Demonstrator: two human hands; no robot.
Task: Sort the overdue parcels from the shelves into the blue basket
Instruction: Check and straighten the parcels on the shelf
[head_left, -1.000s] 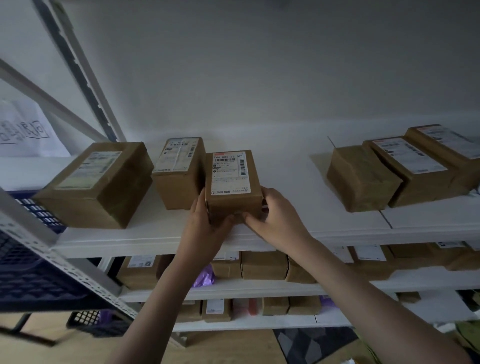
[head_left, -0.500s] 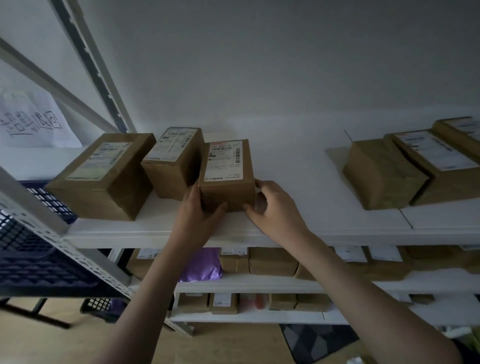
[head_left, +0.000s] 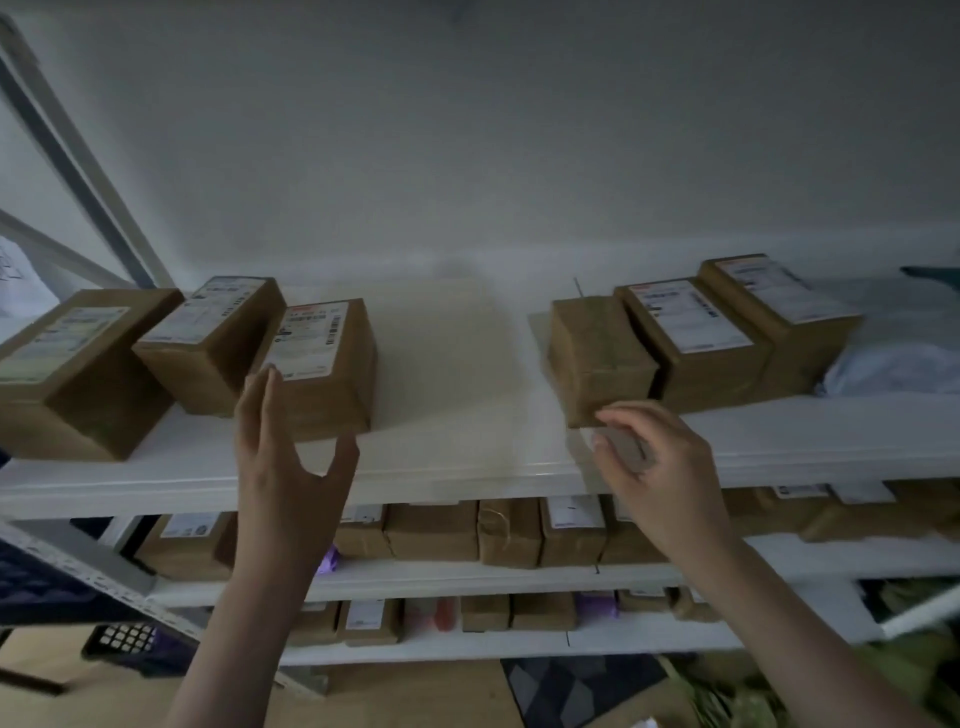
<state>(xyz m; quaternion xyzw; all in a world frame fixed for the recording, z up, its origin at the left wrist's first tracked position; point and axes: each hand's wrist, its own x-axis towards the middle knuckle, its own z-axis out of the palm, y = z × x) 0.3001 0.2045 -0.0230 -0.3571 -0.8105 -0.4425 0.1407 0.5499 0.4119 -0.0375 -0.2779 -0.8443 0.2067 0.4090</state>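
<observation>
Top shelf (head_left: 467, 467) at chest height, white, carrying two rows of brown parcels with a bare stretch between, likely so each label faces up for reading. Left row of three: large parcel (head_left: 78, 364), middle parcel (head_left: 208, 338), labelled parcel (head_left: 322, 364), pushed side against side. Right row: unlabelled parcel (head_left: 597, 358) nearest, two labelled ones behind it, overlapping like tiles. More parcels packed along the lower shelves. Blue basket (head_left: 41, 587) only partly in view at the lower left, behind the rack upright, well apart from both hands.

Left hand (head_left: 283, 483) raised in front of the labelled parcel, grip spread wide, fingers straight, thumb out, holding nothing; contact with the box front not clear. Right hand (head_left: 660, 478) just beside the near lower corner of the unlabelled parcel, fingers loosely curled, blurred; cannot tell whether touching, nothing visibly held. Probably a reach for the next box to check.
</observation>
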